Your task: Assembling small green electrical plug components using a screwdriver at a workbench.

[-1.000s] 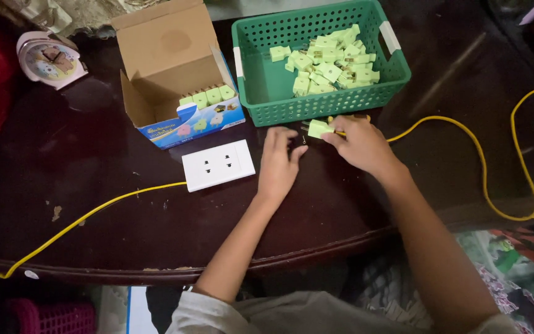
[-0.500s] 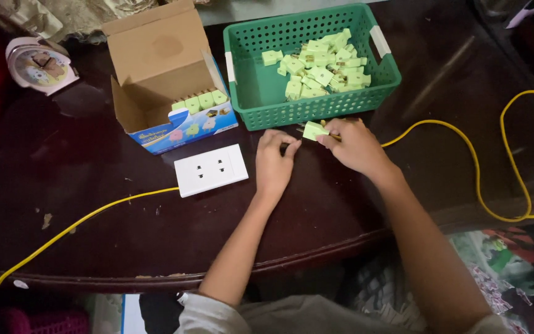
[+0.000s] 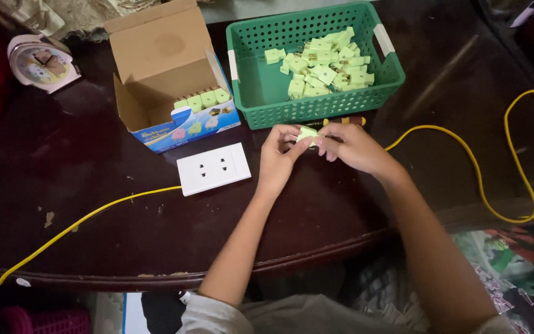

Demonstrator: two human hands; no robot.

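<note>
The pale green plug [image 3: 307, 133] is now lifted just off the table [image 3: 125, 235], pinched between the left hand [image 3: 279, 158] and right hand [image 3: 350, 147], where earlier it lay nearer the green basket [image 3: 261, 93]. The white socket plate [image 3: 213, 168] stays beside them.

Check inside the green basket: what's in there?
The green basket holds a pile of pale green plug pieces heaped right of centre; its left part is bare. Pieces under the pile are covered.
</note>
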